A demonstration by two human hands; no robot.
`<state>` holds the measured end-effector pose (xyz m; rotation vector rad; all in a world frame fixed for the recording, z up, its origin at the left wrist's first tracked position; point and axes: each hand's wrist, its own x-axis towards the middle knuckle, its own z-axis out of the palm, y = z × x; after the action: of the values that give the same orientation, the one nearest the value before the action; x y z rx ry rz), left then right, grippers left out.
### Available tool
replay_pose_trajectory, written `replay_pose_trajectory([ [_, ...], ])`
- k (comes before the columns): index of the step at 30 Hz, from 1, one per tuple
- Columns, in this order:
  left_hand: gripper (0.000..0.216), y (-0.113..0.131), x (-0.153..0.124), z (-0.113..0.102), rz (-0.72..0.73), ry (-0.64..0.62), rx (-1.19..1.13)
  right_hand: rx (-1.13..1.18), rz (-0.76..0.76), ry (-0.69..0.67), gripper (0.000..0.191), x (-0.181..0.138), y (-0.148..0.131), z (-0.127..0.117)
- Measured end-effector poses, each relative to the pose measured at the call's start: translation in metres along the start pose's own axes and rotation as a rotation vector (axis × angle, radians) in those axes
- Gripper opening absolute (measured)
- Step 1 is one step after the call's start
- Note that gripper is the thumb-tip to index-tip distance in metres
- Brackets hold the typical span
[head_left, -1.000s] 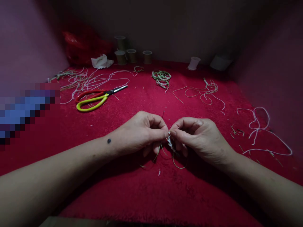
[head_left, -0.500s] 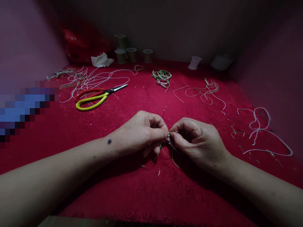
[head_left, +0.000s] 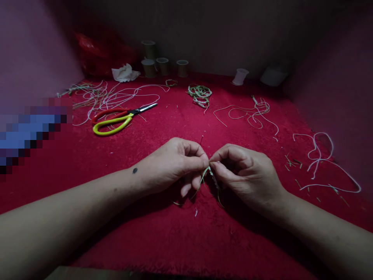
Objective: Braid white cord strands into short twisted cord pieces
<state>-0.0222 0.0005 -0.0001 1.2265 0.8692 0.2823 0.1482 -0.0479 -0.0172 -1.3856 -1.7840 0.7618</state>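
Observation:
Between my two hands hangs a thin braided cord bracelet (head_left: 213, 178), green and white, with loose green ends trailing below. My left hand (head_left: 182, 163) pinches it between thumb and forefinger, its other fingers curled beneath. A thin pin-like stick (head_left: 201, 140) pokes up behind the left fingers. My right hand (head_left: 247, 171) pinches the same cord, thumb against forefinger, fingertips almost touching the left ones. The exact spot where the fingers grip is partly hidden.
Scissors (head_left: 125, 119) with red and yellow handles lie at left, by tangled cords (head_left: 107, 95). Finished-looking braids (head_left: 199, 95) sit in the middle; thread spools (head_left: 182, 69) stand behind. White cord (head_left: 320, 158) and clippings (head_left: 291, 162) lie at right on the red cloth (head_left: 163, 241).
My fingertips have come closer together, the left hand shifting slightly right. The green ends now bunch at the pinch, and the braid hangs a little differently below it.

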Motion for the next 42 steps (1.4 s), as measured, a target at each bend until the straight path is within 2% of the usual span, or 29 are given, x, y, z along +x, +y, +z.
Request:
replay_pose_trajectory([
  [3,0.010,0.0014,-0.0017,0.0024,0.015,0.039,0.069,0.109,0.051,-0.020,0.006,0.0000,-0.0002,0.0000],
  [8,0.007,0.0023,-0.0023,0.0043,0.067,0.081,0.142,0.402,0.265,-0.092,0.010,0.0025,-0.0048,-0.0022],
  [17,0.008,0.0027,-0.0017,0.0071,0.176,0.160,0.274,0.536,0.386,-0.133,0.015,0.0075,-0.0072,-0.0041],
  [24,0.006,0.0007,-0.0006,0.0064,0.215,0.180,0.323,0.508,0.394,-0.192,0.013,0.0073,-0.0085,-0.0055],
  [34,0.005,0.0030,-0.0020,0.0055,0.217,0.195,0.368,0.493,0.392,-0.160,0.014,0.0071,-0.0062,-0.0039],
  [38,0.006,0.0074,-0.0030,0.0056,0.204,0.224,0.419,0.410,0.338,-0.135,0.014,0.0052,-0.0059,-0.0036],
  [40,0.011,0.0065,-0.0029,0.0058,0.239,0.243,0.457,0.371,0.300,-0.131,0.013,0.0043,-0.0058,-0.0034],
  [42,0.013,0.0027,-0.0023,0.0056,0.346,0.280,0.551,0.356,0.289,-0.130,0.011,0.0039,-0.0059,-0.0032],
])
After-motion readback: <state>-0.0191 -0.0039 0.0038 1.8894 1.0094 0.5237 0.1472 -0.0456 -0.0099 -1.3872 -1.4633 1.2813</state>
